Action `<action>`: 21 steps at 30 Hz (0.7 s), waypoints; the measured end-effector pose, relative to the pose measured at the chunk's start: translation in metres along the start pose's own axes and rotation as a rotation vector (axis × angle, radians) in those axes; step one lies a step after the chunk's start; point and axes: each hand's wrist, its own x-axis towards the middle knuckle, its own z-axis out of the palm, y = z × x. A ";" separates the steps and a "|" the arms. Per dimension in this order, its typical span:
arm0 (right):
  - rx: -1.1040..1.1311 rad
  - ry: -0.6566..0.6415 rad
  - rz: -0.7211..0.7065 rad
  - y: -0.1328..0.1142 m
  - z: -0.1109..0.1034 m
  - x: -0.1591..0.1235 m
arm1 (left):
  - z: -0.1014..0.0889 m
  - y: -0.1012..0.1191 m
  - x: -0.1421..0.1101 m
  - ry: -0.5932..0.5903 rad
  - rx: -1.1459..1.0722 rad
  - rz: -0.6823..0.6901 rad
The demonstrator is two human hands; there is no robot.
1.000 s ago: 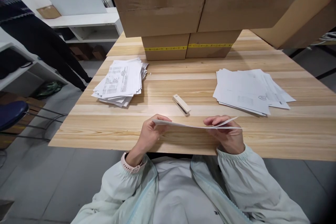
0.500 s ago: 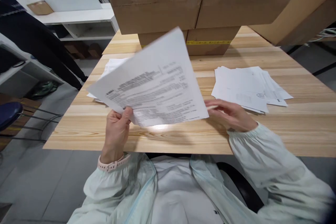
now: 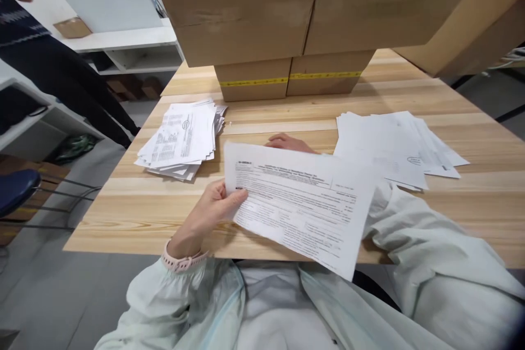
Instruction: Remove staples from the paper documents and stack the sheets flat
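Printed paper (image 3: 295, 202) is pinched in the left hand (image 3: 213, 203), on the near side of the box stack (image 3: 250, 16).
The thumb lies over the paper's printed face. Between paper and box stack, the right hand (image 3: 289, 143) is mostly hidden; whether it is open or closed cannot be told. One pile (image 3: 176, 136) lies near-left of the box stack, a second pile (image 3: 381, 145) near-right.
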 end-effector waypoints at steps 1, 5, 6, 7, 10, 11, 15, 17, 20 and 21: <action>0.066 -0.020 0.043 0.005 0.003 0.000 | 0.001 0.000 0.003 -0.053 0.002 -0.043; 0.676 -0.115 0.603 0.017 -0.018 -0.005 | 0.002 -0.005 0.013 -0.207 0.050 -0.123; 0.865 -0.123 0.768 0.018 -0.032 -0.008 | 0.001 -0.006 0.015 -0.220 0.079 -0.112; 1.057 -0.137 0.894 0.020 -0.048 -0.011 | 0.001 -0.005 0.016 -0.213 0.125 -0.080; 1.645 -0.307 0.991 0.021 -0.102 -0.017 | 0.004 0.003 0.016 -0.070 0.382 0.155; 1.762 -0.382 0.937 0.021 -0.119 -0.017 | 0.006 0.006 0.015 0.003 0.479 0.265; 1.725 -0.485 0.793 0.032 -0.171 -0.009 | 0.019 0.015 0.013 0.184 0.661 0.577; 1.663 -0.444 0.854 0.042 -0.186 -0.005 | 0.023 0.015 0.014 0.182 0.661 0.600; 1.654 -0.328 1.028 0.049 -0.196 -0.004 | 0.025 0.023 0.015 0.149 0.743 0.575; 1.647 -0.289 1.082 0.046 -0.196 -0.005 | 0.026 0.030 0.014 0.137 0.784 0.564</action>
